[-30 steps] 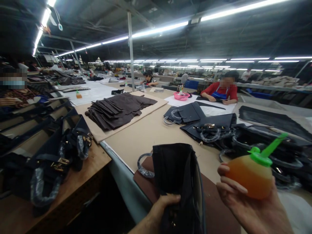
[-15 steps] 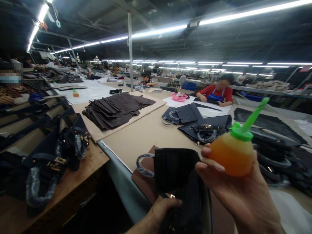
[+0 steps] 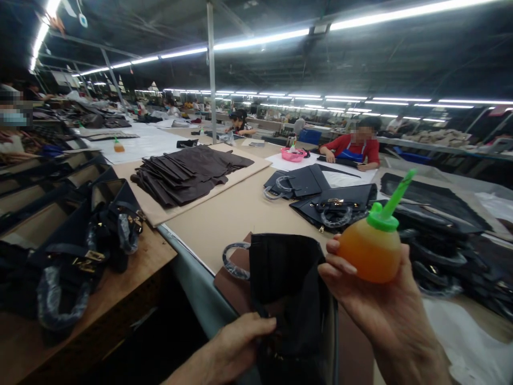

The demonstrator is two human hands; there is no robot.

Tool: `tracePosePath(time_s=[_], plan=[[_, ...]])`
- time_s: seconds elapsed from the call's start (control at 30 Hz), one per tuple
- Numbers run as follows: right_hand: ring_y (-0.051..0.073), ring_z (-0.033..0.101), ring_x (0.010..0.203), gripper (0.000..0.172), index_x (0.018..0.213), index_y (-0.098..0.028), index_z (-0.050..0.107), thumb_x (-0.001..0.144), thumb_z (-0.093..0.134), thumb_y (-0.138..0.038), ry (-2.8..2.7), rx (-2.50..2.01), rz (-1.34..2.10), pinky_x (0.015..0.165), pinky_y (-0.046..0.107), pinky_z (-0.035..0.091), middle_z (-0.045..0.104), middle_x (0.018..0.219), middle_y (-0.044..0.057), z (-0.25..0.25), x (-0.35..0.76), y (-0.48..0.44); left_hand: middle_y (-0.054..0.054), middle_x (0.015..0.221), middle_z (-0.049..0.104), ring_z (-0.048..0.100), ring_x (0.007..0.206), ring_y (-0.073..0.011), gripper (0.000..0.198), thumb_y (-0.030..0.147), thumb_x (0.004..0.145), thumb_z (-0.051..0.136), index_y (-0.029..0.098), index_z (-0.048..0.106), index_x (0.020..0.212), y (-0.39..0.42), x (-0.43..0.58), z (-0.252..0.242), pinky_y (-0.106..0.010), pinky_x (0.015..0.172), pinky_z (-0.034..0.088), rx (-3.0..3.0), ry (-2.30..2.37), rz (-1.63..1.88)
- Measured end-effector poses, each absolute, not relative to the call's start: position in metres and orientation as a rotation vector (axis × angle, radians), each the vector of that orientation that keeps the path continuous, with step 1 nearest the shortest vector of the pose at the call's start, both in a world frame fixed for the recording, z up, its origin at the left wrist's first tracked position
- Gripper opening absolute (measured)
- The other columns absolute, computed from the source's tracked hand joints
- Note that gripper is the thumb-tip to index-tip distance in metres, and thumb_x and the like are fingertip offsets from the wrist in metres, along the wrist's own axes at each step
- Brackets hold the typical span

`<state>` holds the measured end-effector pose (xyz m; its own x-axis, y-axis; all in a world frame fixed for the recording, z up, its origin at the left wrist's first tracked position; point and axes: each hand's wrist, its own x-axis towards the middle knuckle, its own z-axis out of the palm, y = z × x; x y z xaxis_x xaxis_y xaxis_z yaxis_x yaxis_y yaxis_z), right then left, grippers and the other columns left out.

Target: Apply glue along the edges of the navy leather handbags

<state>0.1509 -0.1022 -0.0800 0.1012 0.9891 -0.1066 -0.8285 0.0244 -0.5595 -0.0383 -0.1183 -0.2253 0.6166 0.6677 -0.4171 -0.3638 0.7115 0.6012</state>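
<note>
The open black bag point(image 3: 294, 305) runs off below our view, and its inside is so dark that we cannot make out the bottom. The left hand point(image 3: 238, 339) has its grip clamped on the bag's near side, thumb over the edge, the other fingers mostly hidden; the small glints by the thumb are too dim for us to name. Just right of the bag, the right hand point(image 3: 385, 313) has its grip wrapped around a squeeze bottle point(image 3: 368, 254) of orange liquid, its green spout tilted up; we cannot see the bottle's far side. Farther right of the bag, handbags point(image 3: 342, 202) merge into a dark heap we cannot count.

A brown sheet point(image 3: 356, 347) shows on both sides of the bag, over a beige table point(image 3: 216, 216); whether the bag rests on it, we cannot tell. Beyond the bag to the left lies a stack of dark brown pieces point(image 3: 196, 171); nearer on that side, a row of dark bags point(image 3: 44, 230) is cut off. Well beyond the bag, we see a person in red point(image 3: 348, 149) near a pink basket point(image 3: 293, 156), under tube lights point(image 3: 262, 40) in a dim hall.
</note>
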Motion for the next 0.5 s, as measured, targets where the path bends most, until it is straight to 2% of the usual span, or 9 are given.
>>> tracePosePath(time_s=[0.13, 0.23, 0.33, 0.4, 0.5], plan=[[0.01, 0.046, 0.061, 0.062, 0.109, -0.016, 0.063, 0.061, 0.09, -0.045, -0.344, -0.528, 1.455, 0.061, 0.028, 0.05, 0.054, 0.094, 0.008, -0.088, 0.152, -0.104, -0.012, 0.108, 0.068, 0.058, 0.108, -0.027, 0.039, 0.034, 0.074, 0.07, 0.013, 0.067, 0.107, -0.133, -0.077, -0.199, -0.037, 0.098, 0.041, 1.086, 0.988, 0.712], [0.011, 0.047, 0.062, 0.06, 0.108, -0.016, 0.064, 0.063, 0.088, -0.048, -0.378, -0.51, 1.449, 0.064, 0.03, 0.051, 0.055, 0.094, 0.009, -0.091, 0.152, -0.105, -0.012, 0.128, 0.06, 0.051, 0.122, -0.0283, 0.033, 0.025, 0.086, 0.054, 0.019, 0.063, 0.117, -0.138, -0.083, -0.166, -0.043, 0.107, 0.034, 1.677, 1.057, 0.904], [0.013, 0.05, 0.064, 0.059, 0.107, -0.015, 0.066, 0.065, 0.087, -0.051, -0.421, -0.542, 1.396, 0.068, 0.032, 0.053, 0.057, 0.096, 0.01, -0.091, 0.151, -0.106, -0.01, 0.129, 0.061, 0.047, 0.128, -0.0277, 0.039, 0.015, 0.091, 0.037, 0.024, 0.066, 0.116, -0.132, -0.068, -0.131, -0.045, 0.113, 0.025, 2.223, 0.543, 0.768], [0.014, 0.051, 0.065, 0.059, 0.106, -0.015, 0.068, 0.065, 0.086, -0.053, -0.442, -0.564, 1.366, 0.07, 0.034, 0.053, 0.059, 0.097, 0.011, -0.09, 0.15, -0.107, -0.009, 0.131, 0.06, 0.044, 0.131, -0.0267, 0.044, 0.009, 0.088, 0.036, 0.023, 0.062, 0.121, -0.121, -0.053, -0.115, -0.044, 0.114, 0.023, 2.425, 0.321, 0.606], [0.014, 0.052, 0.065, 0.058, 0.104, -0.014, 0.069, 0.065, 0.086, -0.053, -0.446, -0.575, 1.352, 0.072, 0.034, 0.054, 0.06, 0.096, 0.012, -0.09, 0.149, -0.11, -0.012, 0.112, 0.065, 0.05, 0.119, -0.025, 0.04, 0.005, 0.08, 0.044, 0.013, 0.06, 0.116, -0.104, -0.034, -0.107, -0.039, 0.112, 0.028, 2.653, 0.276, 0.507]])
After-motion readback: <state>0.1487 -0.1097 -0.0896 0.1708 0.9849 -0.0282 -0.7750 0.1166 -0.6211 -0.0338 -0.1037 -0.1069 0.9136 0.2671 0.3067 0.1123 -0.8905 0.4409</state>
